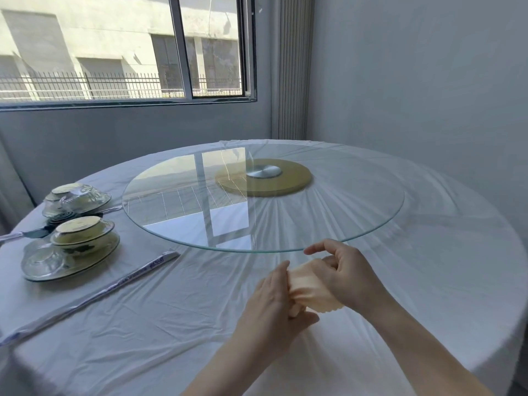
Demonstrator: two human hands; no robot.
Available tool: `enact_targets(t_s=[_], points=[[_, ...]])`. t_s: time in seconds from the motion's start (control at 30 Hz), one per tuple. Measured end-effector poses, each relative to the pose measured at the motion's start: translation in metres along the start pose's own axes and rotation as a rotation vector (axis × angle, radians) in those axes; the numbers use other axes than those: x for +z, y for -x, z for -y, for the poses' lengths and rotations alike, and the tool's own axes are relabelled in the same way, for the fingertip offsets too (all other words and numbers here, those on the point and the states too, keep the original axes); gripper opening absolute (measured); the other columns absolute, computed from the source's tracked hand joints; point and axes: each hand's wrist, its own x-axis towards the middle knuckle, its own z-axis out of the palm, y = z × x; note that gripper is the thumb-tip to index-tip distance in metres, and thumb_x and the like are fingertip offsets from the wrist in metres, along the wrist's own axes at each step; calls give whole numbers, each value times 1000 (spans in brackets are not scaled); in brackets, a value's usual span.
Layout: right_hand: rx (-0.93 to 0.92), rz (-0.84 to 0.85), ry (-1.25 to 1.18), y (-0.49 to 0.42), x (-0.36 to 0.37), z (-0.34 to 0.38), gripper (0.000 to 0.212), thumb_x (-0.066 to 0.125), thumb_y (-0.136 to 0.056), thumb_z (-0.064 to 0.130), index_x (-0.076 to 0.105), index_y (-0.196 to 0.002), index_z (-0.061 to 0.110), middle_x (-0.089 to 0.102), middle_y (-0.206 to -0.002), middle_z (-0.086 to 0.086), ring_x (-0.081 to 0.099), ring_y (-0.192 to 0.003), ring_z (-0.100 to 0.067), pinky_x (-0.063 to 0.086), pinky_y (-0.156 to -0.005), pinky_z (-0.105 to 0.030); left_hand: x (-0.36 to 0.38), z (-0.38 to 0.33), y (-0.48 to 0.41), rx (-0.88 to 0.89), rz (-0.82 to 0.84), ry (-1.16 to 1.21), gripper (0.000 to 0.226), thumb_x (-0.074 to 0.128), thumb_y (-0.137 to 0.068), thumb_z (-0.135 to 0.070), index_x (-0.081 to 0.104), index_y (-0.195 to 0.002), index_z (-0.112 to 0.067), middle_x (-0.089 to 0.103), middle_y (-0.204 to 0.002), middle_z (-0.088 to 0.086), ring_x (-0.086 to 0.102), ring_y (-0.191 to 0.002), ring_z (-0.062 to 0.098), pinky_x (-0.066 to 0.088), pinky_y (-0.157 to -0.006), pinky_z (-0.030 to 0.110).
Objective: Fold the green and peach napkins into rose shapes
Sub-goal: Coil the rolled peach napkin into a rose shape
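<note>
Left hand [274, 298] and right hand [351, 272] pinch the bunched peach napkin [308, 284]; upturned bowl [80, 228] tops a plate [98, 260].

The napkin [310, 290] at lower centre is showing peach, the surface [171, 310] is showing white, and the disc [297, 178] under glass [171, 218] is showing tan around a silver hub [263, 171].
</note>
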Motion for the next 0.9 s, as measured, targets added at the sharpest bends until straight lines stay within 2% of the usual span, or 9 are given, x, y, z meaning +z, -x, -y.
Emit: enact_targets(t_s=[0.1, 0.17, 0.3, 0.37, 0.5, 0.63, 0.73, 0.8, 0.9], points=[[-23, -14, 11, -1, 5, 4, 11, 71, -80, 34, 66, -90, 34, 62, -66, 8, 60, -64, -1, 43, -57, -16, 1, 5, 2, -7, 34, 12, 97, 66, -83, -38, -3, -148, -19, 33, -145, -5, 26, -135, 10, 22, -101, 14], [-24, -22, 41, -2, 6, 3, 14, 72, -79, 30, 67, -93, 33, 67, -70, 7, 63, -71, -2, 44, -63, -16, 1, 9, 3, 2, 44, -9, 93, 63, -86, -38, -2, -149, -16, 32, -145, -5, 26, -135, 11, 21, -103, 16], [-13, -57, 71, 1, 2, -9, 13, 72, -80, 26, 66, -88, 34, 67, -65, 6, 64, -69, -5, 43, -61, -17, 3, 12, 6, 57, 117, -165, 97, 32, -70, -71, 13, -145, -13, 33, -137, -2, 29, -130, 14, 26, -103, 22], [-16, -96, 140, 4, 3, -19, 10, 71, -79, 28, 65, -85, 33, 61, -57, 10, 60, -64, -3, 40, -58, -17, 4, 14, 5, 47, 124, -210, 104, 14, -56, -72, 20, -142, -15, 35, -132, -3, 32, -125, 14, 30, -101, 25], [-7, -166, 253, 7, 8, -32, 8, 69, -80, 35, 63, -85, 31, 56, -52, 18, 53, -61, -4, 40, -60, -26, 7, 23, 5, 68, 67, -258, 95, 11, -58, -72, 29, -134, -19, 37, -129, -6, 35, -117, 14, 32, -97, 25], [-16, -38, 585, 6, 24, -36, 22, 47, -92, 47, 52, -103, 28, 67, -87, 3, 62, -89, -21, 41, -68, -30, 6, 29, 9, 77, 90, -309, 91, 0, -65, -67, 23, -139, -19, 32, -132, -6, 32, -120, 14, 29, -101, 26], [-110, 79, 830, 5, 37, -34, 29, 26, -99, 46, 42, -107, 22, 67, -99, -1, 62, -94, -26, 35, -64, -31, 6, 30, 9, 104, 131, -359, 89, -1, -71, -67, 15, -143, -17, 28, -135, -4, 29, -122, 16, 28, -104, 29], [-113, 74, 800, 0, 37, -33, 30, 27, -99, 45, 43, -107, 22, 67, -97, -2, 62, -92, -26, 35, -65, -31, 4, 26, 8, 94, 142, -327, 97, 4, -70, -80, 18, -142, -18, 30, -133, -6, 30, -121, 13, 26, -104, 26], [-112, 50, 593, -3, 37, -37, 23, 38, -96, 44, 49, -104, 25, 67, -87, 1, 62, -84, -23, 43, -66, -31, 0, 21, 7, 42, 138, -170, 88, 4, -67, -78, 30, -134, -27, 39, -123, -9, 33, -112, 10, 25, -98, 22]])
